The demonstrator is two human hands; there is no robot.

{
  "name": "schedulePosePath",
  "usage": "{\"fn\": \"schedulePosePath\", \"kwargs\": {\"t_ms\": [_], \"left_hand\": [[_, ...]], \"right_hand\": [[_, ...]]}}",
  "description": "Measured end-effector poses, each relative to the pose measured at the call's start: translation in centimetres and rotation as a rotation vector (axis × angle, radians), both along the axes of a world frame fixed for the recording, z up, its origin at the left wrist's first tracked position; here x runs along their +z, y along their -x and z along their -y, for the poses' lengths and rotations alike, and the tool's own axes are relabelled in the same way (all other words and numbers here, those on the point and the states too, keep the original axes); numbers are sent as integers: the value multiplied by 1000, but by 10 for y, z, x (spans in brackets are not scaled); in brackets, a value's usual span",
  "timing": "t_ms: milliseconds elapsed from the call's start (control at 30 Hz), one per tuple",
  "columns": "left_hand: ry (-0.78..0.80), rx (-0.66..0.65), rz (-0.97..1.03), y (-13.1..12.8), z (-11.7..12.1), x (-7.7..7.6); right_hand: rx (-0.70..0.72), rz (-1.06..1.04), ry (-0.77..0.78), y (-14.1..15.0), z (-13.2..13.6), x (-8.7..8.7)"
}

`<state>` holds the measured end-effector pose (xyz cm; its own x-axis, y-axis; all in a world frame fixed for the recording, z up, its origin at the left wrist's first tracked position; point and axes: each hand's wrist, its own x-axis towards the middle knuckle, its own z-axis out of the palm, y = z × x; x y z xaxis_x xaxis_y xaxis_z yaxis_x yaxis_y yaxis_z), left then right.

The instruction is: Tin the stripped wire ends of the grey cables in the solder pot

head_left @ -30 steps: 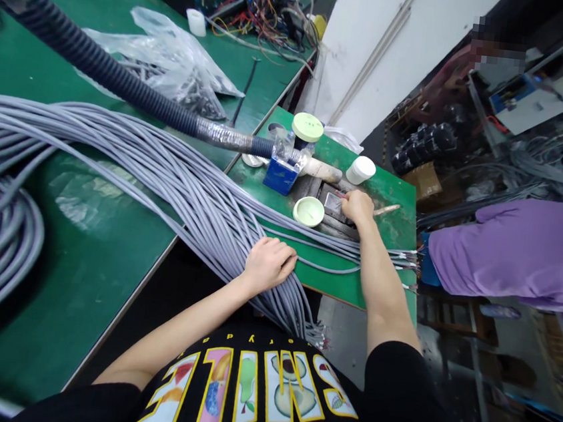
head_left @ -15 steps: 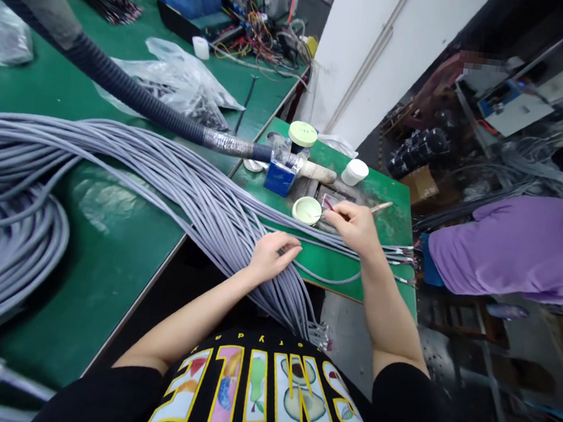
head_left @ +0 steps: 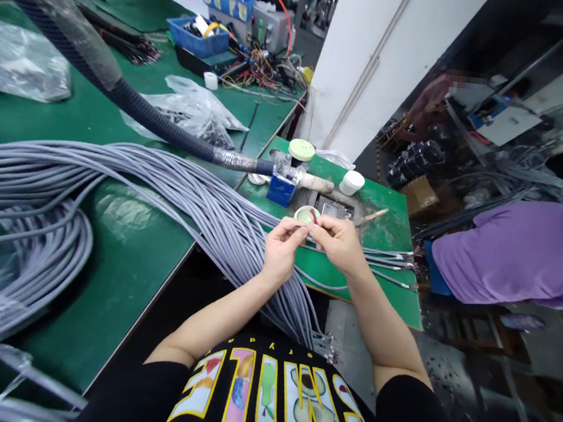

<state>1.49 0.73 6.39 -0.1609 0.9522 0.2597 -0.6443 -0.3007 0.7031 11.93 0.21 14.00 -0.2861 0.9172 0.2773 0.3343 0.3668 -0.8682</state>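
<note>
Reddish wires (head_left: 314, 217) are pinched in our right hand (head_left: 342, 244), their tips showing before the pale green tub (head_left: 302, 212). Our left hand (head_left: 282, 246) is just beside it, thumb against finger, though we cannot tell whether it grips anything. Below our hands, grey cables (head_left: 221, 213) cross the green table (head_left: 326, 267); beyond stand a blue box (head_left: 282, 189) and a white jar (head_left: 351, 183).
</note>
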Motion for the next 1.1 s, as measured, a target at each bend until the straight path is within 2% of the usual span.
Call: {"fn": "schedulePosePath", "kwargs": {"t_ms": [67,200,367,500,567,633,767,833,967,1100], "left_hand": [[25,-61,16,7,0,5],[41,-266,-27,20,0,10],[73,-642,16,11,3,-2],[172,-712,51,-1,12,-12],[162,-728,34,-4,19,-15],[125,-705,26,-5,24,-16],[52,-525,-63,-5,26,-19],[-8,-416,-160,-3,23,-21],[-91,-283,-337,-2,20,-23],[-208,-202,-492,-4,24,-17]], "right_hand": [[20,71,-26,-5,5,0],[104,306,-103,-17,21,-4],[124,362,-194,-20,40,-17],[34,326,-177,-24,44,-25],[-20,303,-156,-27,45,-28],[-38,290,-146,-29,46,-30],[-36,337,-149,-31,47,-28],[-99,357,-254,-32,49,-25],[-334,375,-488,-32,51,-15],[-393,538,-638,-23,44,-12]]}}
